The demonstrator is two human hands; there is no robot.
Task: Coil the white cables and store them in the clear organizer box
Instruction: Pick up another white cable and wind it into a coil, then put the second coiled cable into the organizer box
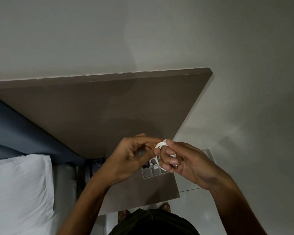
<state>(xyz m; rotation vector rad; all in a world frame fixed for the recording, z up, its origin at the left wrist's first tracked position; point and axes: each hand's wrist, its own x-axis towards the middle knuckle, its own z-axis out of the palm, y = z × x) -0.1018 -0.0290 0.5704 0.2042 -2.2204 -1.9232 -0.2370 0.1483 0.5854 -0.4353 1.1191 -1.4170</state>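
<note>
A white cable [162, 144] is wound in loops around the fingers of my right hand [185, 160], which is closed on it. My left hand [127, 158] pinches the same cable between thumb and fingertips, just left of the coil. Both hands hover above the clear organizer box [151, 172], which sits on the brown table [98, 112]. Its small compartments show below my fingers, and a few hold small items. Most of the box is hidden behind my hands.
The table's right edge runs diagonally beside my right hand, with white floor tiles [244, 133] beyond. A white pillow [19, 192] and a blue headboard [12, 129] lie to the left. A pale wall [109, 31] rises behind the table.
</note>
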